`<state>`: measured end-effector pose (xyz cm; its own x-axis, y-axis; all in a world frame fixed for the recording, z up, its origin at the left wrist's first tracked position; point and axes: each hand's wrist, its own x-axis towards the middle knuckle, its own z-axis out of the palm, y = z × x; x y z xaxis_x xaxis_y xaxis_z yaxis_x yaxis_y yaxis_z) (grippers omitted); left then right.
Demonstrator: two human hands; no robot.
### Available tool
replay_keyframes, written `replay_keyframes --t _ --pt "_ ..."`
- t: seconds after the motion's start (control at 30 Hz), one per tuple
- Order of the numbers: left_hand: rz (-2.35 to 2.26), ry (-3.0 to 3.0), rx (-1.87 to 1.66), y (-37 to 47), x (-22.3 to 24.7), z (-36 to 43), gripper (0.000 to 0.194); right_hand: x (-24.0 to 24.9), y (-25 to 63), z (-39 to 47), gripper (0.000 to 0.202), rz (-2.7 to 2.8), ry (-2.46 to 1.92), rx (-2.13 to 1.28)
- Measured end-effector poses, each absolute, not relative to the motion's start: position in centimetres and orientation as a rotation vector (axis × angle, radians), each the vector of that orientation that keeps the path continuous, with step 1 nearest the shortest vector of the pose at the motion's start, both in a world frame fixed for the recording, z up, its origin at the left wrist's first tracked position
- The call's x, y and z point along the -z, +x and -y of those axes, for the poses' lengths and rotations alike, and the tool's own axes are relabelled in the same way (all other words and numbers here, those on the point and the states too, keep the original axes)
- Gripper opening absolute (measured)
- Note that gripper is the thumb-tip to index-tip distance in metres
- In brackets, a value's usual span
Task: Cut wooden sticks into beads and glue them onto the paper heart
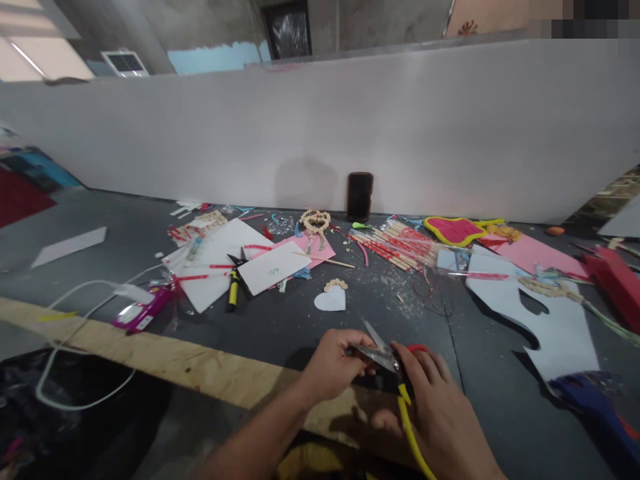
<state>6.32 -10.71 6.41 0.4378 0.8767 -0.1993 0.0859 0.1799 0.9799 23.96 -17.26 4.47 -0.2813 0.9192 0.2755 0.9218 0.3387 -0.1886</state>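
Near the table's front edge, my right hand (435, 400) grips a pair of scissors (377, 353) with a red and a yellow handle. The scissor blades stand apart and point up and to the left. My left hand (335, 363) is closed in a pinch at the lower blade; whatever lies between its fingers is too small or hidden to make out. Just beyond the hands rests a white paper heart (331, 299), with a small curved row of beige beads (335, 285) touching its upper edge.
A phone (359, 197) leans upright against the white partition (225, 140). Yellow-handled pliers (233, 290) and white paper (275, 267) lie left of centre. Red-and-white sticks (395, 245) and cut paper (540, 320) are to the right. A magenta glue gun (143, 308) sits at left with a white cord.
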Motion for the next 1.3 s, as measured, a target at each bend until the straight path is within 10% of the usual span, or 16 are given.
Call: replay_keyframes --t 0.37,1.3 --pt "-0.951 1.174 -0.672 6.7 -6.2 11.1 0.009 -4.2 23.7 17.3 0.033 2.227 -1.65 0.082" --pt "-0.924 1.024 -0.619 6.1 -6.2 10.3 0.008 -3.7 23.8 17.3 0.038 2.255 -1.649 0.085"
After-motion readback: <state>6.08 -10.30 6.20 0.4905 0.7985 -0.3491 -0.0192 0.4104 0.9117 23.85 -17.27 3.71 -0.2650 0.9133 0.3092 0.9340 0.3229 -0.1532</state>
